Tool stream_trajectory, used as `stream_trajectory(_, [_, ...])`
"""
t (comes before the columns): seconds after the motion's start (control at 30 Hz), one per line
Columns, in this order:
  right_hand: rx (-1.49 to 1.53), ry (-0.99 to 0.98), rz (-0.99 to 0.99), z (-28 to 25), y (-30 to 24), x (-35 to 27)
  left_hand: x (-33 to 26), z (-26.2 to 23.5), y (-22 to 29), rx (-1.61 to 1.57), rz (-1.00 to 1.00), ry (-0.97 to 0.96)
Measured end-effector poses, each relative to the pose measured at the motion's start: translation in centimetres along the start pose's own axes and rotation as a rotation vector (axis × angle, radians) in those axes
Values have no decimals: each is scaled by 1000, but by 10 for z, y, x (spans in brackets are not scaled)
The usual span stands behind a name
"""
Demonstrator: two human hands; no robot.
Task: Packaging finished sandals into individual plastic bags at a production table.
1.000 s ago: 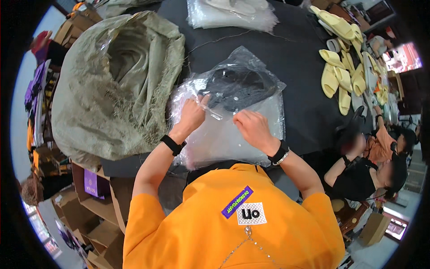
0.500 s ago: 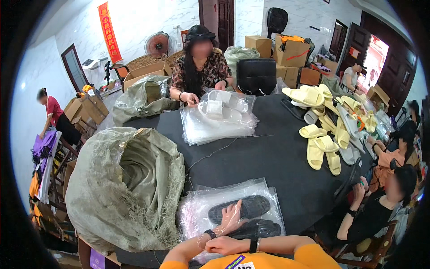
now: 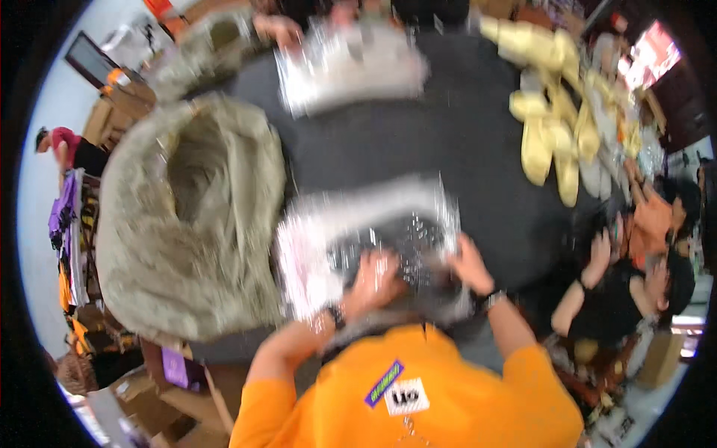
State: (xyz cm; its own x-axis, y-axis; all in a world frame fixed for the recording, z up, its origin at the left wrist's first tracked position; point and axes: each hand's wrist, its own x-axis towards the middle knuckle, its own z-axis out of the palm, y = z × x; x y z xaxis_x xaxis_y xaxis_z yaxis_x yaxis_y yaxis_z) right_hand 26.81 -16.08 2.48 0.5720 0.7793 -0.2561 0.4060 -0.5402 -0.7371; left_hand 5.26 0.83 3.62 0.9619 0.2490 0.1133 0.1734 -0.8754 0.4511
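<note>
A pair of black slippers [image 3: 396, 235] lies in a clear plastic bag, on a stack of clear plastic bags [image 3: 306, 257] at the near edge of the dark table. My left hand [image 3: 376, 278] rests on the bagged slippers with its fingers spread, though motion smears them. At the right edge of the top bag is my right hand [image 3: 472, 266], its thumb and fingers closed on the plastic. Blur and glare hide the bag's opening and the nearer slipper's outline.
A large grey-green woven sack [image 3: 142, 246] stands open at the left. Yellow slippers [image 3: 536, 145] are heaped at the right, beside a seated person in black [image 3: 609, 302]. Across the table [image 3: 373, 145], another person's hand [image 3: 280, 31] is by more plastic bags [image 3: 351, 71].
My view has tipped downward and blurred. My right hand has moved from beside my left wrist to the bag's right edge. My left hand stays on the bagged slippers.
</note>
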Motion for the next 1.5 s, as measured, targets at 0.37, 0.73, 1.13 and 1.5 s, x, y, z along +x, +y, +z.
stream_trajectory(0.37, [50,9,68,-2,-25,-7,9,24,33,-40,-231,171])
stream_trajectory(0.73, [291,80,219,9,-20,-31,-38,-13,2,-48,-246,218])
stream_trajectory(1.13, [436,-124,360,44,-11,-29,-33,28,-15,-30,-281,222])
stream_trajectory(1.5, [144,209,399,5,11,-46,-143,2,-100,93,-365,422])
